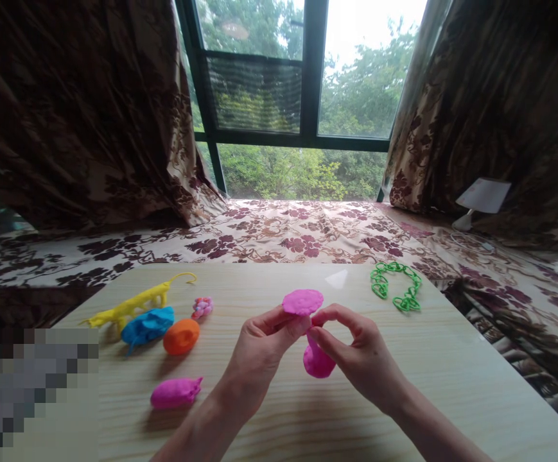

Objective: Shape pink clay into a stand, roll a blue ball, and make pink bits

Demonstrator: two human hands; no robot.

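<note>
Above the table, my two hands hold a pink modelling clay piece (303, 301) between them. Its top is a flat, round disc, and a stem leads down to a rounder pink lump (319, 360) below. My left hand (268, 339) pinches the piece just under the disc. Close beside it, the thumb and forefinger of my right hand (356, 340) are pressed together at the narrow stem. The fingers cover the part where disc and stem meet.
On the wooden table (269, 430), at left, lie a yellow animal-shaped figure (134, 305), a blue lump (148, 327), an orange round piece (181, 337), a small pink-and-white cluster (202, 307) and a pink roll (176, 393). A green chain (397, 285) lies far right. Behind stands a white lamp (485, 194).
</note>
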